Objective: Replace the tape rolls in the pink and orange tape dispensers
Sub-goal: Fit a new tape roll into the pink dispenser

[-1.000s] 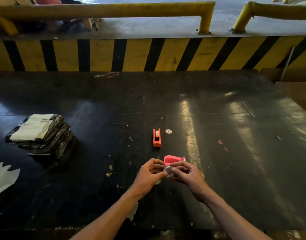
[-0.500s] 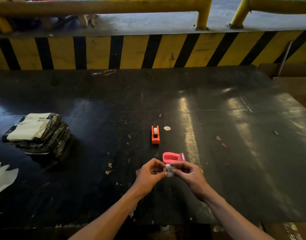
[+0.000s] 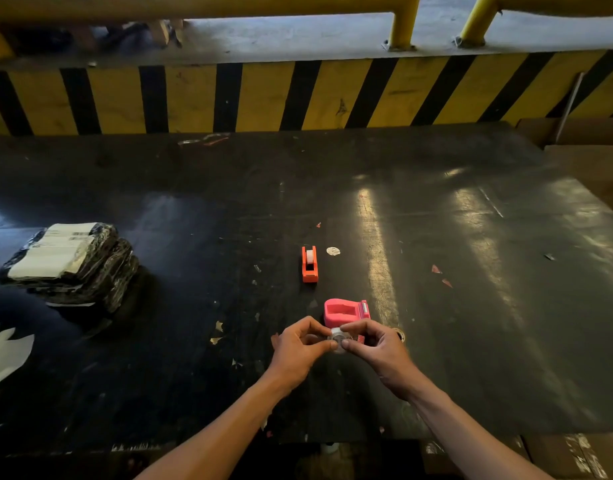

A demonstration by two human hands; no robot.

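Observation:
A small clear tape roll is pinched between my left hand and my right hand, just above the dark table. Right behind my fingers sits the pink tape dispenser, its roll slot empty. Farther back stands the orange tape dispenser, with a white tape roll seated in it. A second small ring, perhaps another roll, peeks out beside my right hand, mostly hidden.
A stack of black wrapped packets with white labels lies at the left. White paper pokes in at the left edge. A white round scrap lies by the orange dispenser. A yellow-black striped barrier runs behind the table.
Both hands keep hold of the clear roll and have turned it slightly between the fingertips. The view has tilted a little; the dispensers have not moved.

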